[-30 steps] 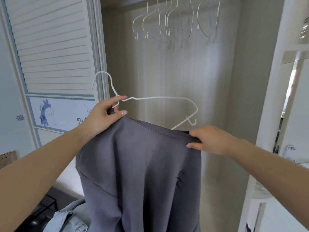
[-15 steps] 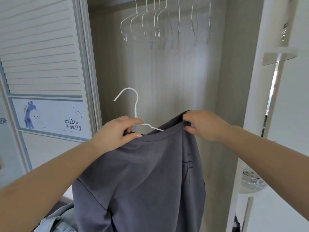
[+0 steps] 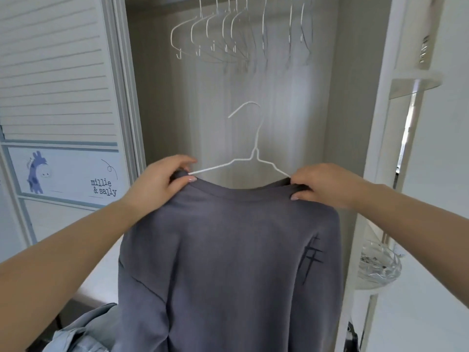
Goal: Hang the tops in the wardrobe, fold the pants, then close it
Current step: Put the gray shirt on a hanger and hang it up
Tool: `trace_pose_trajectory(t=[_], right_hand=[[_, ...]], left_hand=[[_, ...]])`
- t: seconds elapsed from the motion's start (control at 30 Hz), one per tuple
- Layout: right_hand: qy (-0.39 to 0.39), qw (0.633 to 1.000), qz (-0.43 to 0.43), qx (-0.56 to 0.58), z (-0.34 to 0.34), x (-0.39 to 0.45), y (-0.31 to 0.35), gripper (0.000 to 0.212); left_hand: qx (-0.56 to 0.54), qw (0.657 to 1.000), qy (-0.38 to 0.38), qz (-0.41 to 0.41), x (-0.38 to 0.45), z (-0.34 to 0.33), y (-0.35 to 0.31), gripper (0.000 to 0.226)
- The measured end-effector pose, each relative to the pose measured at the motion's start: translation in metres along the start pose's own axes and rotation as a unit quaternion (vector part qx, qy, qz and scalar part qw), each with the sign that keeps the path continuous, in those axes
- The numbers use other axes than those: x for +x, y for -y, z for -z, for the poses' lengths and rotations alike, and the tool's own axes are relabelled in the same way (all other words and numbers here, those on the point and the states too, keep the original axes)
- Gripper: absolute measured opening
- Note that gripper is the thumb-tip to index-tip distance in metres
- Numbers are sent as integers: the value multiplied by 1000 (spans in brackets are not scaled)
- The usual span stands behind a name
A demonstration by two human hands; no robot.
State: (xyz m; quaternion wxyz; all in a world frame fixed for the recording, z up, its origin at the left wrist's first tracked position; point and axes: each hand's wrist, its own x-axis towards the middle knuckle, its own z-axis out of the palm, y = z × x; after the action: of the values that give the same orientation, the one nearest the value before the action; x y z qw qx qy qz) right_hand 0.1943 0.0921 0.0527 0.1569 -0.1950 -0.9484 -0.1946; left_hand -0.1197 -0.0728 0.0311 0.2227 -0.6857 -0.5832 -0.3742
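Note:
A grey long-sleeved top (image 3: 228,262) hangs in front of the open wardrobe on a white wire hanger (image 3: 255,153), whose hook stands upright above the collar. My left hand (image 3: 162,181) pinches the left shoulder of the top over the hanger's arm. At the other shoulder my right hand (image 3: 322,184) grips the fabric by the collar's end. Both hanger arms run under the cloth beyond the neckline.
Several empty white wire hangers (image 3: 228,34) hang at the top of the wardrobe. A louvred sliding door (image 3: 58,80) with a cartoon sticker stands at the left. Light blue denim (image 3: 83,331) lies at the lower left. A glass bowl (image 3: 379,262) sits on a shelf at the right.
The hanger turned from lying sideways to upright and slid inside the neck of the top. My right hand moved to the right shoulder, spreading the top across the hanger.

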Motion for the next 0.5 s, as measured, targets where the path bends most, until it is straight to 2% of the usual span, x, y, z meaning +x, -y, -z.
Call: trace_pose_trajectory(t=[0.1,0.27,0.33,0.37,0.43,0.47,0.5], right_hand=[[3,1000,-15,21,0,-3,-2,21],[-6,994,-38,99,2,-1,-1,27],[-32,986,-42,155,6,-3,0,27],[-56,976,-52,203,9,-4,2,32],[-96,930,-102,339,15,-7,8,52],[-96,904,-127,397,19,-8,10,54],[-77,881,-139,445,23,-9,11,45]], left_hand=[[26,1000,4,-10,3,1,6,21],[50,999,13,-9,11,-4,3,22],[40,999,9,8,13,-3,3,21],[32,999,4,18,13,-3,3,21],[5,999,-15,37,15,-2,3,21],[-12,998,-27,47,17,-2,2,20],[-25,997,-37,56,20,-2,1,20]])
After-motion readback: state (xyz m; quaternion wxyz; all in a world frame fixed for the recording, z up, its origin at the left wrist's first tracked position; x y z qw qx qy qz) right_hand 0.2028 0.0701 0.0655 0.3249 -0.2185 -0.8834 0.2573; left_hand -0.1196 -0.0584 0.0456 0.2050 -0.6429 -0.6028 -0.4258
